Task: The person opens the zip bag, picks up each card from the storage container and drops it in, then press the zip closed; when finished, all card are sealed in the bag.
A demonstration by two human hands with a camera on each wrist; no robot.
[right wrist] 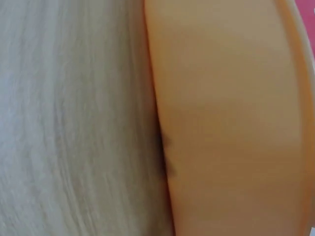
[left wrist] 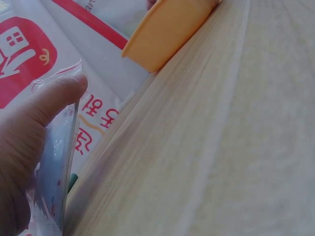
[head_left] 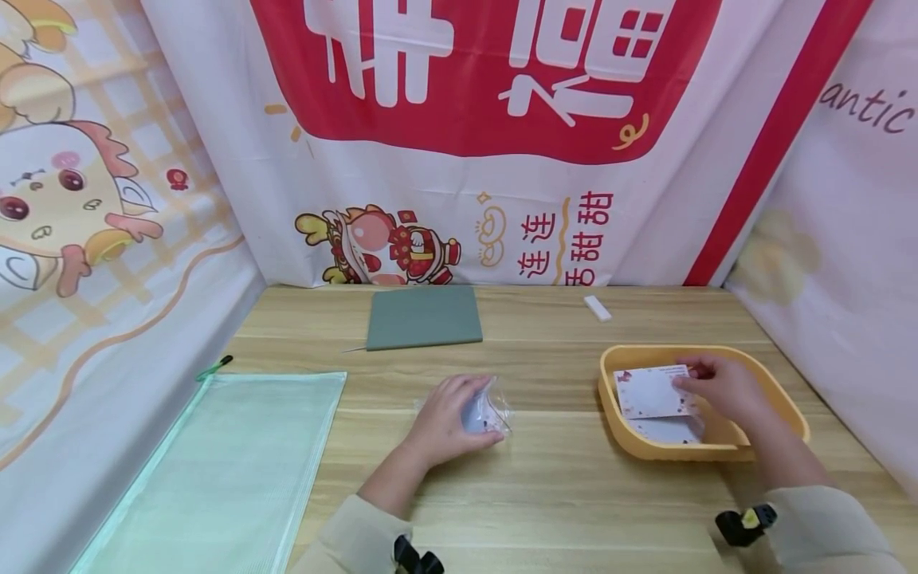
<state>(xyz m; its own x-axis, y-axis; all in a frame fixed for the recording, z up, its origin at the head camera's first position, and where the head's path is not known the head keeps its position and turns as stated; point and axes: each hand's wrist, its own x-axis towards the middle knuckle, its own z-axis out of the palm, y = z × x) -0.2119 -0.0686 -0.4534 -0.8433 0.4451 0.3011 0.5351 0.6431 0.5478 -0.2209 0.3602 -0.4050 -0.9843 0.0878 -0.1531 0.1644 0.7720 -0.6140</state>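
Note:
In the head view my left hand (head_left: 448, 422) grips a clear plastic bag (head_left: 497, 410) with printed cards inside, low over the middle of the table. The left wrist view shows the thumb pressed along the edge of that bag (left wrist: 61, 147). Over at the right, my right hand (head_left: 724, 387) reaches into a yellow plastic basket (head_left: 620, 434) and pinches a white card (head_left: 649, 392) with a printed border by its right side. Another similar card (head_left: 667, 430) lies below it in the basket. Only the basket's outer wall (right wrist: 231, 118) and the tabletop fill the right wrist view.
A grey-green notebook (head_left: 425, 317) lies at the back of the table, with a small white block (head_left: 597, 308) farther right. On the left is a pale green mesh zip pouch (head_left: 222, 470) with a dark-tipped pull (head_left: 226, 360). Printed cloth curtains (head_left: 459, 215) enclose the table.

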